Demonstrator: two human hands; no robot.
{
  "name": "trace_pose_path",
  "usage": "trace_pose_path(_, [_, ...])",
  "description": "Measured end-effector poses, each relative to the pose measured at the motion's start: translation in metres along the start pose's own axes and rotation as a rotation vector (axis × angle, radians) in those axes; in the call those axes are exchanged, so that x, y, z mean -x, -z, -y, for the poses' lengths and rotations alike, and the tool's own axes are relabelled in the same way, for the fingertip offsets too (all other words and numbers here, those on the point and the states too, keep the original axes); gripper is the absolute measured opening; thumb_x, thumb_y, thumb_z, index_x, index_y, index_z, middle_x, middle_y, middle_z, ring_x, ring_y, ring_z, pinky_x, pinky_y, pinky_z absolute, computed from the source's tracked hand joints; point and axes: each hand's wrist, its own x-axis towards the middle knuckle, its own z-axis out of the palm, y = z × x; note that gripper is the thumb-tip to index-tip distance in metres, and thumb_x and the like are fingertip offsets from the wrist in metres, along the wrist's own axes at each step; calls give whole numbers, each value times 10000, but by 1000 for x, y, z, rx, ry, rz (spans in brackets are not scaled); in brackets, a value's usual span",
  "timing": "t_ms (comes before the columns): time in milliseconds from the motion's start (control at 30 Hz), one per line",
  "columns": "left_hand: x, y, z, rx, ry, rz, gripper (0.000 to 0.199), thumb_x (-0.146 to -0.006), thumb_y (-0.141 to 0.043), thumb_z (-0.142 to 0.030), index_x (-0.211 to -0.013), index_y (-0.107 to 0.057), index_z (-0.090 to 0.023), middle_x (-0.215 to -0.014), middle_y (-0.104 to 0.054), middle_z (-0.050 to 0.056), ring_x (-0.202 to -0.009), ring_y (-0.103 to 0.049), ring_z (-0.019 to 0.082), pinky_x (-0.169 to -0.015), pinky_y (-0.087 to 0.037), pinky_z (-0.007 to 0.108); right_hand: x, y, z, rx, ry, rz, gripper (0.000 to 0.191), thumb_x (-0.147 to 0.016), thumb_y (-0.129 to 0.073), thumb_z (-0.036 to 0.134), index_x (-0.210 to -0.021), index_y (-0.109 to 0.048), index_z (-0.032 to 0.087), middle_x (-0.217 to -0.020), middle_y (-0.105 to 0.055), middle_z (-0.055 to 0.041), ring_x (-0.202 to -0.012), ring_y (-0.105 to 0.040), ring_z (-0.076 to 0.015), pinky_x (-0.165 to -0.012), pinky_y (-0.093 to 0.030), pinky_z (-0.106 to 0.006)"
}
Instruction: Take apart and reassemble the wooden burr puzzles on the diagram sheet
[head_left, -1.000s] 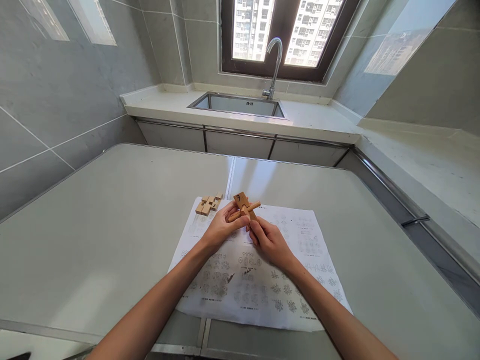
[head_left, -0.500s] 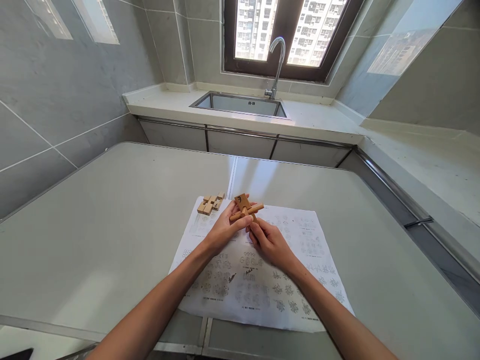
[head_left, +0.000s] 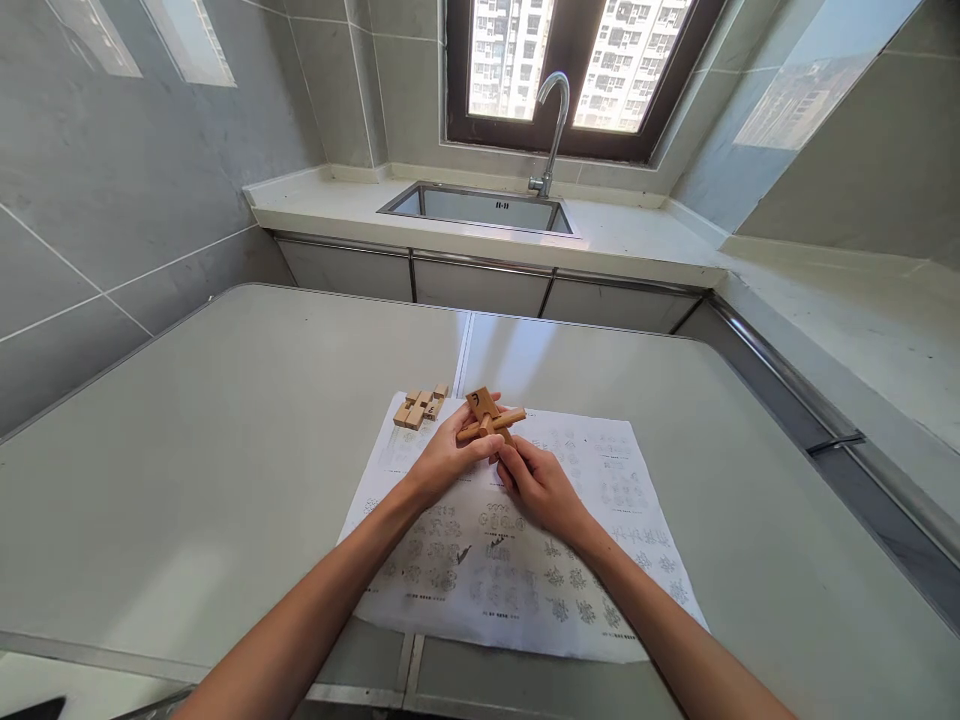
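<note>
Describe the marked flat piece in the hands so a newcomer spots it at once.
On the grey table, find the white printed sheet. Near its far edge, the left hand and right hand hold crossed wooden pieces. Pick the flat piece: its broad face, with a black mark near the far end, sets it apart from the narrower rod across it.

A 3-like mark [head_left: 475,399] stands on the wooden piece [head_left: 484,404].
</note>
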Motion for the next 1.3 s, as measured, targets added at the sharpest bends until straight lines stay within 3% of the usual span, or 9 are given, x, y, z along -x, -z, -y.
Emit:
trace_pose_path(233, [-1, 1, 0, 3, 16, 15, 750, -842, -816, -425, -1504, -531, -219, -1516, -624, 165, -1405, -580, 379, -1172, -434, 514, 0, 0, 3, -16, -10, -8, 464, -1070, -441, 607, -806, -545, 240, -620, -512, 28, -556, -415, -152, -586, -358, -301])
trace_pose_path(700, [0, -5, -6, 16, 35, 45, 768, -803, -882, -432, -1464, -570, -197, -1494, -641, 169, -1411, -579, 389, -1201, -416, 522, 0, -1, -3, -50, -15, -18, 487, -1083, -442, 590, -751, -494, 238, -640, -522, 26, -568, -433, -142, -598, -363, -301])
trace_pose_path(967, [-2, -4, 1, 71, 40, 21, 840, -784, -912, -401, -1494, -512, -201, -1520, -611, 198, -1368, -617, 369, -1180, -450, 519, 0, 0, -6, 11, 40, 5, 489, -1095, -421, 562, -733, -468, 237, -628, -524, 29, -571, -451, -137, -604, -371, -285])
trace_pose_path(1067, [-2, -3, 1, 63, 28, 27, 801, -748, -930, -414, -1423, -561, -190, -1516, -611, 201, -1372, -607, 374, -1157, -474, 507, 0, -1, -6, 49, 50, 18, 476, -1093, -427, 534, -728, -475, 232, -634, -545, 24, -569, -457, -133, -601, -370, -278])
trace_pose_path(1300, [-3, -5, 0, -26, 59, -12, 824, -677, -948, -492, -1375, -636, -183, -1300, -733, 146, -1285, -654, 379, -1121, -494, 481, 1, -2, -7, 106, 48, 30, 419, -1069, -452, 442, -716, -497, 220, -647, -574, 8, -580, -478, -134, -595, -376, -272])
